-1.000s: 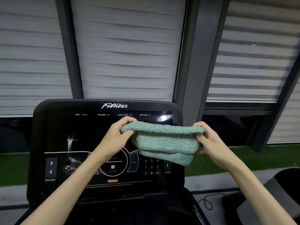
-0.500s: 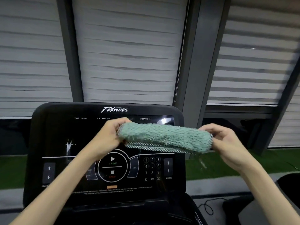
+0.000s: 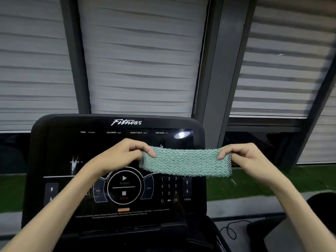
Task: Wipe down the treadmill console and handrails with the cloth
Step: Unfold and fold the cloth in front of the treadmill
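Note:
A green fluffy cloth (image 3: 185, 163) is stretched flat between both hands, in the air in front of the treadmill console (image 3: 76, 142). My left hand (image 3: 120, 154) pinches its left end with thumb and fingers. My right hand (image 3: 245, 158) pinches its right end. The cloth hangs clear of the black console screen, whose right part it covers from view. The console shows the word Fitness, a start/stop dial, a number pad and arrow keys. White smears mark the screen's left side (image 3: 74, 165). No handrails are in view.
Grey slatted blinds (image 3: 141, 60) and dark window posts (image 3: 216, 79) stand behind the console. Green turf (image 3: 254, 184) lies beyond on the right. A black cable (image 3: 230, 230) lies on the floor at the lower right, beside a dark machine part (image 3: 320, 206).
The hands moved apart and spread the folded cloth into a flat strip. Both hands and the cloth also shifted a little to the right.

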`<action>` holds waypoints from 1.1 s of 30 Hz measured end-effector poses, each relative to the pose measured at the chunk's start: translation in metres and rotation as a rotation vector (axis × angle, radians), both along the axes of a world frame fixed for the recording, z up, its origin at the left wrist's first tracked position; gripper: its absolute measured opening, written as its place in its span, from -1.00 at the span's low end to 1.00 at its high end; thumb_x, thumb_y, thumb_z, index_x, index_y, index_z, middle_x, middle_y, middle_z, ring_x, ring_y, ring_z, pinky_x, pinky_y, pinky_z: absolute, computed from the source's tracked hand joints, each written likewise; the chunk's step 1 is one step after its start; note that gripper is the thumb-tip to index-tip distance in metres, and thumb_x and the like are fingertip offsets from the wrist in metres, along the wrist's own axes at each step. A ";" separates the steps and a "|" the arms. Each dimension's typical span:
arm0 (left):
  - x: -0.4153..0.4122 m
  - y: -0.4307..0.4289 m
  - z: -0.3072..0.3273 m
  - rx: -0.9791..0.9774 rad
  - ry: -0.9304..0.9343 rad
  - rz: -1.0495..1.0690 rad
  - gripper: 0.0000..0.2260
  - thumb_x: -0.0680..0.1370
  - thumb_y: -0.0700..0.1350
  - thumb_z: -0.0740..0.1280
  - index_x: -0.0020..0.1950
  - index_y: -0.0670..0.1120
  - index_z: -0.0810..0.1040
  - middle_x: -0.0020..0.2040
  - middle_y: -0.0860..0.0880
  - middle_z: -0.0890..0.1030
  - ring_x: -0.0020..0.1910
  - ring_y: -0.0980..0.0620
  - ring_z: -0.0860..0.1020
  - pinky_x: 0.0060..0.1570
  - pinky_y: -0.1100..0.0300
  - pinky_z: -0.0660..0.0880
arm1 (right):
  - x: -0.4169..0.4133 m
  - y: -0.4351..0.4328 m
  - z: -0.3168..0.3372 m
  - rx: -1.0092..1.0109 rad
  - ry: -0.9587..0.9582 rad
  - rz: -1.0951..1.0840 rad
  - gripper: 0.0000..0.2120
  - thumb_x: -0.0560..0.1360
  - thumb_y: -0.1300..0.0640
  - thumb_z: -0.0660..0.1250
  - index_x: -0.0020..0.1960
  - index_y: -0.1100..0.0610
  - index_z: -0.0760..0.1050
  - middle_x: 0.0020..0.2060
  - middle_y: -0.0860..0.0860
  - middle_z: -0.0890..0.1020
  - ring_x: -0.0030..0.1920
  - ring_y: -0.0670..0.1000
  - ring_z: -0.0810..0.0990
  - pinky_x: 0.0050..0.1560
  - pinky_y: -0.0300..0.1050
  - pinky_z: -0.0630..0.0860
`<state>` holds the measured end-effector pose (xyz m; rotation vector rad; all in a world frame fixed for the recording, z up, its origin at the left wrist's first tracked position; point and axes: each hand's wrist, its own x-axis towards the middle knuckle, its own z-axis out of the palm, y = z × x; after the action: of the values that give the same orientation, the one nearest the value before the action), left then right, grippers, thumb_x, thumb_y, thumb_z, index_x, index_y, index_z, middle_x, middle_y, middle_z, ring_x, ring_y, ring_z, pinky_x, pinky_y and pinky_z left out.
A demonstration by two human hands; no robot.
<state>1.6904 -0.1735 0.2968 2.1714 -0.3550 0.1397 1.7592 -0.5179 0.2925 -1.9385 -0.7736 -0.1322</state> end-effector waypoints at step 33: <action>0.035 -0.065 -0.027 -0.420 -0.119 0.097 -0.60 0.34 -0.04 0.60 0.08 0.03 0.52 -0.04 0.02 0.54 -0.19 0.13 0.54 -0.06 0.23 0.46 | -0.005 0.073 -0.011 0.177 0.198 0.191 -0.73 0.48 0.49 0.21 0.04 0.23 0.55 -0.06 0.05 0.68 -0.05 0.03 0.64 -0.07 -0.15 0.57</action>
<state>1.7257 -0.2382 0.2698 1.7680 -0.2604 0.3661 1.7540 -0.4452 0.2814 -1.6724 -0.7819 0.1033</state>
